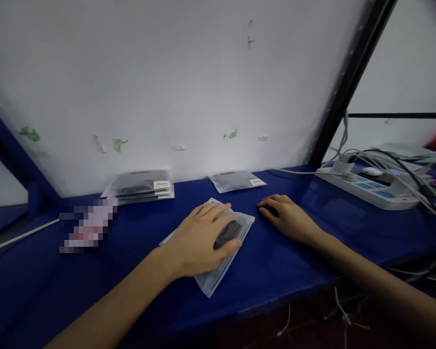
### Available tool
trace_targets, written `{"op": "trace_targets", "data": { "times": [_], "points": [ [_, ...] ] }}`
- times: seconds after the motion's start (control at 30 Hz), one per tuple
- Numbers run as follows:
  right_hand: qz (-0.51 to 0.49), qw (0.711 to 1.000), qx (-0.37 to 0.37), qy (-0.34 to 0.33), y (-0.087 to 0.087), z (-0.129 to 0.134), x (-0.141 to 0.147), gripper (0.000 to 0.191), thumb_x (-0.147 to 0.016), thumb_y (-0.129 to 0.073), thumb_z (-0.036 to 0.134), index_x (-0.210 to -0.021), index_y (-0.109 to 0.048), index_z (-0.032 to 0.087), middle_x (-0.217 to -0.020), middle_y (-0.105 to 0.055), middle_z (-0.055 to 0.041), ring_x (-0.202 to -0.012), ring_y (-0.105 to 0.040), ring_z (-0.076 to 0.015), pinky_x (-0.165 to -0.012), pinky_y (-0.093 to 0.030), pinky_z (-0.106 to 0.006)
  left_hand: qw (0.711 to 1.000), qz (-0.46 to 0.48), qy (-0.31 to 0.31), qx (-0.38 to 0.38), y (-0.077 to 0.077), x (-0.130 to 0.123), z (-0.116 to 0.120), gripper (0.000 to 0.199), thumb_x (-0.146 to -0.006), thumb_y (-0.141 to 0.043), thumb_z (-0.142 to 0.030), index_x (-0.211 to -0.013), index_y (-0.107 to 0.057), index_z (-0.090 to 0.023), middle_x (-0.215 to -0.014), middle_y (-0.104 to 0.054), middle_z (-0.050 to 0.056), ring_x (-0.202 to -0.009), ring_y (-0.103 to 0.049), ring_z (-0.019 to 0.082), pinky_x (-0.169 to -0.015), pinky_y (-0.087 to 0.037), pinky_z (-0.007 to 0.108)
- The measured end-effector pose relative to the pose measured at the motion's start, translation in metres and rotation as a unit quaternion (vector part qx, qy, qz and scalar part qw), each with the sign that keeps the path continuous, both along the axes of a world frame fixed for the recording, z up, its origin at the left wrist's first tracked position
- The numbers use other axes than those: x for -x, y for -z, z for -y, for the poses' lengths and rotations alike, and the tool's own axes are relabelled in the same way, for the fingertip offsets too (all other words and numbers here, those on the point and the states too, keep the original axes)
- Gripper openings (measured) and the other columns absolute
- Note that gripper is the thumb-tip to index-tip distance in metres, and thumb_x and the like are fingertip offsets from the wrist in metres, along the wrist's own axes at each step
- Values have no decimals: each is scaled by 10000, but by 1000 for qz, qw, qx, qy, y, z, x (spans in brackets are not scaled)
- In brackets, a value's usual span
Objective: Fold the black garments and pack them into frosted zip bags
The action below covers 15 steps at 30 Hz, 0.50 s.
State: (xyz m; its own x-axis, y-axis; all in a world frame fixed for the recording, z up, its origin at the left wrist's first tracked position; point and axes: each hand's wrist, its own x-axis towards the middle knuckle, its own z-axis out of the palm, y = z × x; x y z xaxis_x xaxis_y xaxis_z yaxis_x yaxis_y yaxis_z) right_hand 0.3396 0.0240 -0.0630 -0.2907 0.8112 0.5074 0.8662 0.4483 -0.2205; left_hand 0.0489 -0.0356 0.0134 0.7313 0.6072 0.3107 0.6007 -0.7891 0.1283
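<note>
My left hand point(199, 237) lies with spread fingers over a translucent zip bag point(218, 276) near the front of the blue table. Inside the bag, a dark ribbed item point(229, 233) shows between thumb and fingers; the palm hides the rest. To the right, my right hand point(290, 215) rests on the tabletop with its fingers curled toward the thumb. A dark patch lies within that curl, and I cannot tell whether it is a small object or shadow. Behind both hands, a flat zip bag point(238, 181) with a white label lies by the wall.
A stack of similar labelled bags point(141, 185) stands at the back left, beside a pixelated pinkish object point(90, 225). At the right, a white power strip point(370, 189) carries tangled cables point(407, 169). The table's front edge point(276, 303) drops off above loose wires.
</note>
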Motion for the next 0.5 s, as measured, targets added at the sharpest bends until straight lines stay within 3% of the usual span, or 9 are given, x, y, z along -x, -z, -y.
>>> {"op": "trace_targets", "data": {
  "times": [0.1,0.23,0.5],
  "points": [
    [5,1000,-4,17,0,2,0,280,-939,-484,330,-1047,-699,188,-1043,-690,-108,-995,-602,-267,-914,-480,-473,997,-60,5,41,7,-8,-16,607,-954,-426,-561,-1466,-389,-237,-1569,-328,98,-1455,-262,289,-1173,-207,533],
    [20,999,-12,35,-4,7,3,303,-961,-434,301,-1016,-699,164,-1040,-685,-120,-1000,-588,-270,-936,-461,-459,992,-97,-8,79,18,-8,-21,662,-971,-320,-614,-1525,-283,-255,-1612,-200,62,-1489,-133,274,-1202,-102,532],
    [39,998,-18,36,-4,10,1,315,-971,-386,281,-1011,-681,178,-1036,-690,-114,-964,-591,-270,-928,-456,-442,985,-97,-74,120,24,-4,-13,691,-951,-223,-689,-1529,-267,-312,-1612,-186,5,-1492,-112,262,-1213,-63,506]
  ]
}}
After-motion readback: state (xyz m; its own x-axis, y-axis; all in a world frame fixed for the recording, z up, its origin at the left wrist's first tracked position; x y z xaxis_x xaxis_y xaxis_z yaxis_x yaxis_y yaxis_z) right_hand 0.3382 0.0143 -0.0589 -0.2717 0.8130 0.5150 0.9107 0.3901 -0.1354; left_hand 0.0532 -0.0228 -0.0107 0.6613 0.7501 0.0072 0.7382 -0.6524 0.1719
